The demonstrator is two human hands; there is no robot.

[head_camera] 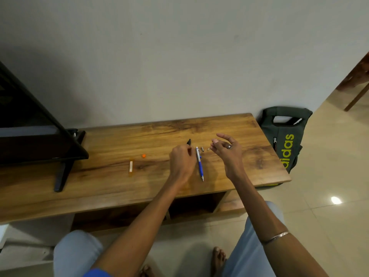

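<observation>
Partly hidden in the left hand [181, 158], a slim black pen [189, 141].

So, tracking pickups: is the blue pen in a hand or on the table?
On the table: the blue pen lies flat between the left hand, which grips a black pen, and the right hand, held by neither.

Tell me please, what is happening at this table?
A person sits at a low wooden table and works on pens. The left hand grips a black pen. The right hand hovers above the table, fingers loosely spread. A tiny pale piece is at its fingertips; held or not, I cannot tell. Between the hands lies a blue pen, with a small grey piece beside it.
</observation>
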